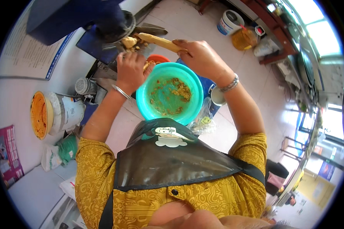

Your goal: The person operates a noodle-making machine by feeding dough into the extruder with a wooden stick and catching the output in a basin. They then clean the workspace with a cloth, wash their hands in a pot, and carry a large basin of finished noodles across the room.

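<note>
Head view | our right hand (202, 57) clenched on wooden stick (158, 41), long axis running upper left to grinder mouth (130, 41) | left hand (130, 70) nearer the mouth, fingers curled on yellow paste | turquoise bowl (169, 93) at frame centre, below both hands.

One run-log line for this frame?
left hand: at machine mouth, in yellow mash | right hand: grips wooden stick | teal bowl: below, nearly empty
</note>
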Available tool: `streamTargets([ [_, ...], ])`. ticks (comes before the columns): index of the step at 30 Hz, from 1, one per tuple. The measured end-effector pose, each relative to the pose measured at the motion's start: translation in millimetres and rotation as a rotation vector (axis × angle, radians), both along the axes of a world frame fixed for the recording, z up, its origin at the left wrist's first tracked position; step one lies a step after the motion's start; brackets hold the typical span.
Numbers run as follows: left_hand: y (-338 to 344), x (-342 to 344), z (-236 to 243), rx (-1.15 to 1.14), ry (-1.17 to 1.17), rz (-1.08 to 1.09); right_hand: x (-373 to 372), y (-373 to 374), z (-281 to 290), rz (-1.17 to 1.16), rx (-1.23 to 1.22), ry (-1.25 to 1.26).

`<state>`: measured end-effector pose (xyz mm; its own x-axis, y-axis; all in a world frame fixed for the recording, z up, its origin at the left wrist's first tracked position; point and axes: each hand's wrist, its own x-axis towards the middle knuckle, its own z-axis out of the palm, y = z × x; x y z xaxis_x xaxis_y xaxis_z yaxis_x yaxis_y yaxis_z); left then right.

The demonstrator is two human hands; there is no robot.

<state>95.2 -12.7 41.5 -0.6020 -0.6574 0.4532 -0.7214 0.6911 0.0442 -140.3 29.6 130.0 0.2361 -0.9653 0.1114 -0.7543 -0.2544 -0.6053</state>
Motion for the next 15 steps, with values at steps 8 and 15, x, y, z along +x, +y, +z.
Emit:
streamTargets([
  [8, 38, -27, -37, 0.194, 0.310, -0.285, -95, 89, -124, -0.371, 0.271, -0.323],
  [15, 81, -31, -408, 0.631, 0.294, 0.353, -102, 176, -393, -0.823, -0.021, -0.324],
])
